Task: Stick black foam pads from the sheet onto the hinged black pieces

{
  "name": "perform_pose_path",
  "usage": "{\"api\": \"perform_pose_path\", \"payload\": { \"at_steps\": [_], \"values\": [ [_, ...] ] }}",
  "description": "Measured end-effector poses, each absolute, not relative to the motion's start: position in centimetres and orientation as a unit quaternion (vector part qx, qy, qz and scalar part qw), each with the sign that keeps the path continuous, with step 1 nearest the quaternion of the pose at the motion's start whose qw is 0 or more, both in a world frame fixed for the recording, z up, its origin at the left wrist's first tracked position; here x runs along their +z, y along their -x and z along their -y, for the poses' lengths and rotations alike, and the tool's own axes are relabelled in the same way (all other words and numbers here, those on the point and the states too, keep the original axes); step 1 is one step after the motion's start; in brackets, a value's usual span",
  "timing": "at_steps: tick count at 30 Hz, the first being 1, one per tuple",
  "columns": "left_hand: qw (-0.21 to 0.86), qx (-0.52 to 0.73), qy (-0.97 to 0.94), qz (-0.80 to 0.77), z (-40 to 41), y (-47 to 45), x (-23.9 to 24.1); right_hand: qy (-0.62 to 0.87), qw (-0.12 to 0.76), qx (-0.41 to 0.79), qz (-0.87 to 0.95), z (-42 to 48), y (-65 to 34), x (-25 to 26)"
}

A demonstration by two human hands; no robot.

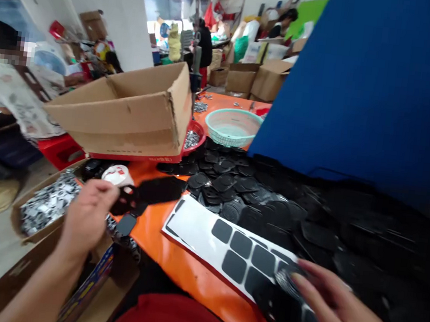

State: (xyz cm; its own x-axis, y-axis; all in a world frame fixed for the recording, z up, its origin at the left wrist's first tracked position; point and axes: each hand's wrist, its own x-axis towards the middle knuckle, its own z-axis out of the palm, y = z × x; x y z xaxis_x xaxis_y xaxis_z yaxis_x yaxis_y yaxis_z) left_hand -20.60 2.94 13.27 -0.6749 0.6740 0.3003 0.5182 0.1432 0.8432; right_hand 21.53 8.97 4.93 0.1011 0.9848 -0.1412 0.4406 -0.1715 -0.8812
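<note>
My left hand (pixel 88 214) is closed in a pinch at the left, at the end of a black flat piece with holes (pixel 126 200); motion blurs this piece. My right hand (pixel 341 310) is at the lower right, with thumb and fingers closed on a black plastic plate (pixel 275 298) that has a round ridged part. The plate lies over or just above a white sheet of black rounded-square stickers (pixel 196 223); I cannot tell whether they touch. Some squares are gone from the sheet's left part. Many similar black plates (pixel 224 182) lie piled behind it.
An orange table (pixel 173 264) runs beneath. A large cardboard box (pixel 127 121) and a mint basket (pixel 234 127) stand at the back. Open cartons, one with small metal parts (pixel 49 205), are on the left. A blue panel (pixel 369 85) borders the right. Other people work farther off.
</note>
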Motion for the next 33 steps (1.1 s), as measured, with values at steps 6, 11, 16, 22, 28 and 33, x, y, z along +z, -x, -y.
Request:
{"api": "perform_pose_path", "payload": {
  "at_steps": [6,11,16,22,28,33],
  "values": [
    [0.546,0.448,-0.420,-0.570,-4.7,5.8,8.7,0.505,0.451,0.603,0.422,-6.0,-15.4,7.0],
    [0.642,0.426,-0.366,-0.522,-5.8,2.9,7.6,0.504,0.445,0.682,0.289,-5.5,-16.5,5.8],
    [0.701,0.422,-0.289,-0.496,-6.3,2.0,7.1,0.434,0.457,0.750,0.202,-5.8,-17.6,4.4],
    [0.666,0.412,-0.330,-0.527,-6.2,2.2,6.3,0.507,0.432,0.670,0.328,-5.9,-17.5,4.7],
    [0.624,0.418,-0.373,-0.545,-5.7,2.5,5.6,0.549,0.422,0.575,0.435,-5.9,-17.8,5.5],
    [0.733,0.413,-0.297,-0.452,-6.0,2.5,5.4,0.447,0.394,0.727,0.340,-6.9,-19.0,4.4]
  ]
}}
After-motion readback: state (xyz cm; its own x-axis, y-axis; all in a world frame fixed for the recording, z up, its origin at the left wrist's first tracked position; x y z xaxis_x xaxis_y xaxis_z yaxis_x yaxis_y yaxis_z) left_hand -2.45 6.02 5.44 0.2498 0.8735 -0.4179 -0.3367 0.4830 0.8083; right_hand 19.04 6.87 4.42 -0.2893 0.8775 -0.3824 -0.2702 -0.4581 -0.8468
